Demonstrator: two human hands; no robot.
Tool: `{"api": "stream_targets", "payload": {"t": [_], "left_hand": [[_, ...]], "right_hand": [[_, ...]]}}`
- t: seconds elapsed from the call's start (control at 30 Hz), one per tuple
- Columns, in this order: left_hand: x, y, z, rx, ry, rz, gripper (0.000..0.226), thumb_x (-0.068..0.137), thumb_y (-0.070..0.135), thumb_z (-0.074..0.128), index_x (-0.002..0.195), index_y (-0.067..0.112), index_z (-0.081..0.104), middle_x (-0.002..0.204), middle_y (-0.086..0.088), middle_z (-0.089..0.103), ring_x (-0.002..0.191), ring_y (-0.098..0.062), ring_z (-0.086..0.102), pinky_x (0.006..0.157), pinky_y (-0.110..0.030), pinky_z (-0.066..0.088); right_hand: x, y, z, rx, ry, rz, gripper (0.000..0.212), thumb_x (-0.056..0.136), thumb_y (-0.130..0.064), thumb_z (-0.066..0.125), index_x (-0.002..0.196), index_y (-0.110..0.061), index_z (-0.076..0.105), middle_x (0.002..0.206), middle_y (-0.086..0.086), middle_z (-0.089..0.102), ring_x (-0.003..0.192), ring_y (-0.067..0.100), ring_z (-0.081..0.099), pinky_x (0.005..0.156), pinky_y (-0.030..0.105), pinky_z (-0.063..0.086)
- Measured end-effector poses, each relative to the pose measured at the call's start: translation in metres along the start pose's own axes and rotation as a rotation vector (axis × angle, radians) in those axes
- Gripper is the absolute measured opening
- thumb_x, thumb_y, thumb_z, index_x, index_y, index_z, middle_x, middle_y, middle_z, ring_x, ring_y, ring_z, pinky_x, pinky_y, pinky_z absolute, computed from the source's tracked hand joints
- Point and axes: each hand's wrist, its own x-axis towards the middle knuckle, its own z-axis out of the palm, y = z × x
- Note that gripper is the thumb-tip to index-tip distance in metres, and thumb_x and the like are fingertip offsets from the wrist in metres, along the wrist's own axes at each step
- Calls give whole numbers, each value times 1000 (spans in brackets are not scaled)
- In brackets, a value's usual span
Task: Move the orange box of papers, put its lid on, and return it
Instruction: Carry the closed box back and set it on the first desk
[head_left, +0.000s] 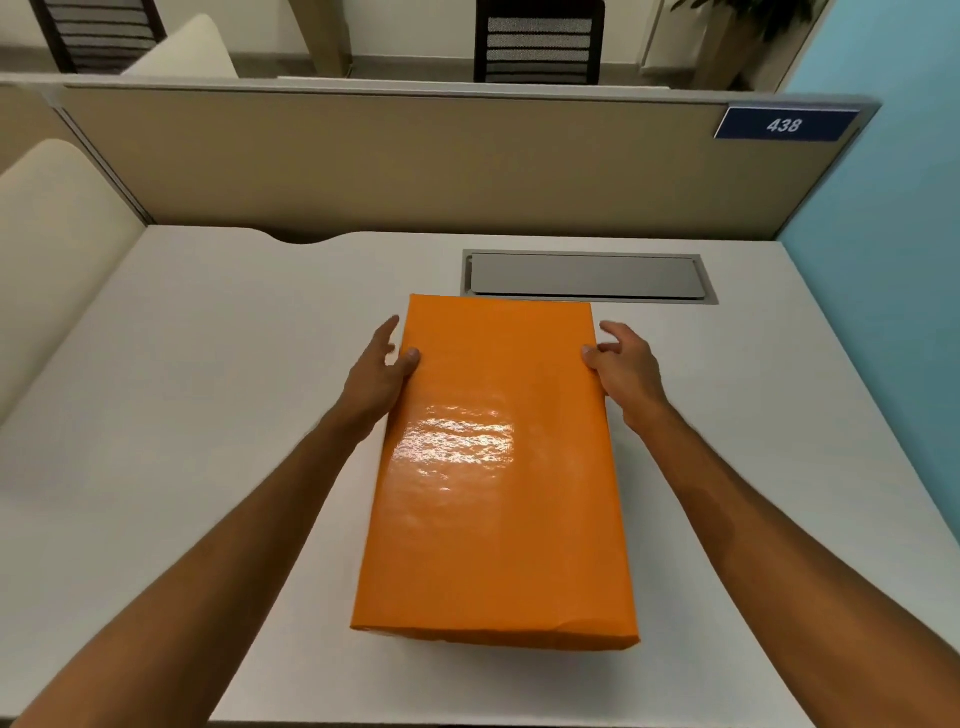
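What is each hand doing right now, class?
Left hand: open, thumb pressed on the orange box lid's left edge.
Right hand: open, thumb on its right edge, fingers spread.

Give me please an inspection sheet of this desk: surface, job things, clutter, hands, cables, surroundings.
Surface: white desk, with a grey cable hatch at the back, shut.
Job things: orange box in the middle of the desk, its glossy lid on; no papers visible.
Clutter: nothing seen.
Hands: left hand and right hand at the two long sides of the box, near its far end; thumbs on the top edge, other fingers spread; no firm grip visible.
Cables: nothing seen.
Surroundings: beige partition behind the desk with a blue plate reading 438; blue wall at right; cream seat at left; chairs beyond the partition.
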Motion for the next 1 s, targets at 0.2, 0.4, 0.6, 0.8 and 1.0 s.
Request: {"api": "stream_targets", "payload": {"t": [0.2, 0.4, 0.6, 0.8, 1.0], "left_hand": [[29, 30, -9, 256, -60, 121, 75, 95, 46, 54, 157, 30, 16, 164, -5, 22, 146, -36, 30, 113, -58, 32], [39, 30, 0, 424, -71, 62, 66, 100, 46, 44, 157, 24, 19, 161, -12, 30, 141, -40, 39, 111, -53, 35], [43, 31, 0, 373, -53, 48, 66, 99, 45, 47, 156, 25, 23, 160, -11, 32, 140, -39, 39, 110, -54, 35], [27, 35, 1, 370, -28, 43, 67, 99, 47, 45, 157, 24, 21, 160, -12, 31, 141, -40, 39, 111, -55, 34], [-19, 25, -7, 221, 2, 13, 71, 94, 37, 60, 155, 24, 26, 153, -14, 43, 134, -39, 48, 105, -59, 43]], "right_hand": [[22, -19, 7, -162, -38, -182, 54, 97, -35, 58, 146, -18, 44, 150, 10, 47, 131, 31, 49, 103, 45, 42], [35, -19, 7, -268, 0, -269, 46, 95, -28, 62, 136, -9, 56, 139, 12, 58, 127, 31, 54, 106, 46, 42], [38, -17, 7, -230, 15, -262, 46, 93, -28, 64, 134, -8, 58, 136, 12, 60, 125, 31, 56, 104, 47, 43], [28, -17, -1, -411, -101, -269, 55, 101, -41, 46, 150, -19, 37, 146, 14, 50, 128, 35, 52, 101, 48, 43], [-21, -10, -23, -293, -258, -134, 77, 96, -43, 54, 156, -31, 7, 152, 15, 43, 131, 38, 49, 99, 55, 46]]}}
